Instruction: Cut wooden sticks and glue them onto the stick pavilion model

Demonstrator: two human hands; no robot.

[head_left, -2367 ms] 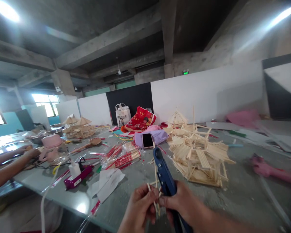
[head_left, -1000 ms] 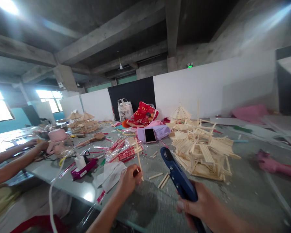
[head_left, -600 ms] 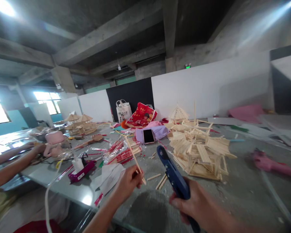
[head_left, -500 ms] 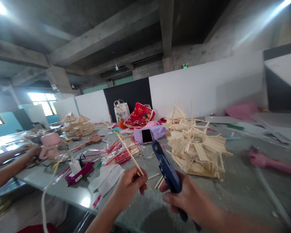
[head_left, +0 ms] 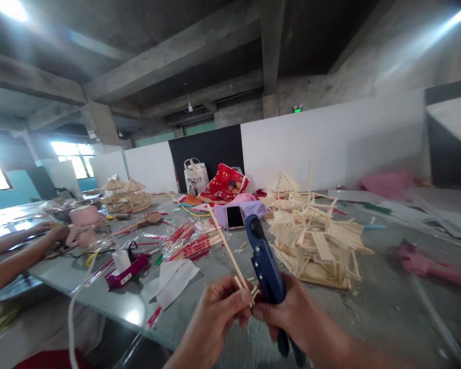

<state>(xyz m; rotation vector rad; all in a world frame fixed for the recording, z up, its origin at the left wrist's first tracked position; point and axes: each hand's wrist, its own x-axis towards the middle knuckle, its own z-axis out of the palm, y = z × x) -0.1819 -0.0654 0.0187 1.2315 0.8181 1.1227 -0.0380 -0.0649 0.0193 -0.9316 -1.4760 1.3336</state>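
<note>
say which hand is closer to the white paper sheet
Left: the left hand sits just right of the crumpled white paper sheet; the right hand is farther right, past the left hand.

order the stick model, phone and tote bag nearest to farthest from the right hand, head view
From the right hand:
1. Stick model, just ahead, slightly right
2. Phone, farther ahead, to the left
3. Tote bag, farthest, back left

This was a makeshift craft workshop in a bare industrial hall: rough grey concrete ceiling beams [head_left: 169, 56] ran above white partition boards [head_left: 330, 143], and a long grey worktop [head_left: 211, 271] carried pale wooden stick-built pagoda models [head_left: 311, 241] among clear packets of red-wrapped chopsticks [head_left: 192, 243].
</note>
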